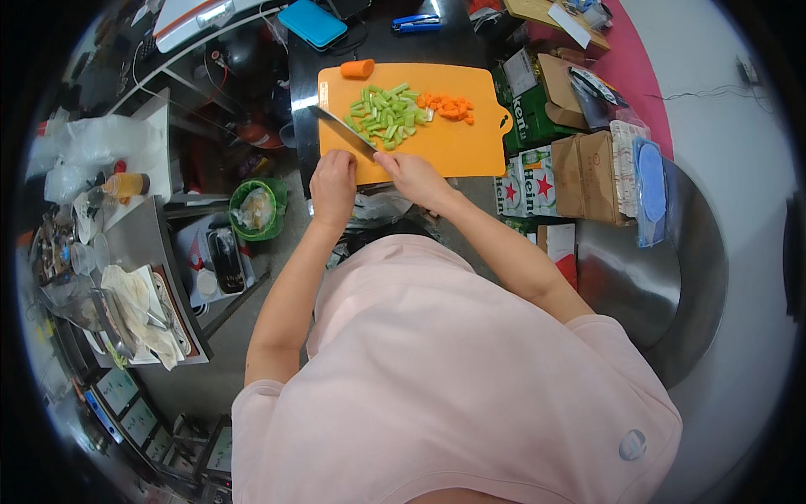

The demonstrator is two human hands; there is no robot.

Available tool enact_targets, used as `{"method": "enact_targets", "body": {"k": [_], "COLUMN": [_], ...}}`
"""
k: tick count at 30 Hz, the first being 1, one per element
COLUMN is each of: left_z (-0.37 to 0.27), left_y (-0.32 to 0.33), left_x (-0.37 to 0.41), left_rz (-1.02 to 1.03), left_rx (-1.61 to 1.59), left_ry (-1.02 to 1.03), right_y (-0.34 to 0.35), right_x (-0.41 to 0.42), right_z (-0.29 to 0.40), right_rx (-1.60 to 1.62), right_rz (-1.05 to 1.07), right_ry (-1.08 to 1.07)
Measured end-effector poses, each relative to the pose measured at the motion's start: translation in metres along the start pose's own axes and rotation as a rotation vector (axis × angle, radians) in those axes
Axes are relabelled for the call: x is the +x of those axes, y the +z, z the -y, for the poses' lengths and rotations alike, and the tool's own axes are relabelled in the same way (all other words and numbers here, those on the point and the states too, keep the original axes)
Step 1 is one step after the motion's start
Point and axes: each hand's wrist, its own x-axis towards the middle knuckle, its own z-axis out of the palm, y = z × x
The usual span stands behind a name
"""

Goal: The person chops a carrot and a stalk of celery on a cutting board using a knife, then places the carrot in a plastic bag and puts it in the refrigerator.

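Note:
My right hand (412, 179) grips the handle of a kitchen knife (346, 133), whose blade points up and left over the left part of an orange cutting board (466, 154). At the board's lower left edge rests my left hand (334, 186), fingers curled; whether it holds anything is hidden. Cut pieces of green celery (387, 116) lie in a pile just beyond the blade. Diced carrot (450, 107) sits to the right of the celery, and the two piles touch. A larger piece of carrot (357, 68) lies at the board's top left corner.
Beyond the board, a blue case (313, 24) and a blue stapler (416, 23) lie on the black table (378, 47). Cardboard boxes (582, 176) and beer cartons (529, 183) stand at the right. A green-lined bin (258, 210) is on the floor at left, near a cluttered metal table (135, 239).

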Motion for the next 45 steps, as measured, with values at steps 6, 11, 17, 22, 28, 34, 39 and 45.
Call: {"method": "enact_targets", "body": {"k": [6, 11, 17, 22, 28, 34, 39, 45], "left_z": [-0.005, 0.004, 0.007, -0.008, -0.015, -0.042, -0.077, -0.090], "left_y": [0.018, 0.013, 0.037, 0.081, 0.086, 0.058, 0.070, 0.086], "left_x": [0.030, 0.048, 0.090, 0.148, 0.177, 0.129, 0.050, 0.028], "left_rz": [0.002, -0.050, -0.010, 0.162, 0.459, 0.186, 0.235, 0.160], "left_rx": [-0.130, -0.083, -0.011, 0.153, 0.283, -0.035, -0.052, -0.001], "left_ry": [0.038, -0.028, 0.011, 0.102, 0.052, -0.028, -0.235, -0.374], "right_y": [-0.059, -0.094, -0.105, -0.107, -0.116, -0.127, -0.147, -0.170], "right_x": [0.000, -0.016, -0.022, -0.032, -0.054, -0.070, -0.084, -0.090], "right_z": [0.002, -0.028, -0.047, -0.051, -0.053, -0.074, -0.088, -0.104], "right_rx": [-0.093, -0.068, -0.039, 0.012, -0.002, -0.005, -0.052, -0.238], "right_rz": [-0.086, -0.216, -0.273, -0.280, -0.263, -0.209, -0.045, 0.110], "right_ry": [0.053, 0.077, 0.122, 0.163, 0.256, 0.198, 0.088, 0.053]}}
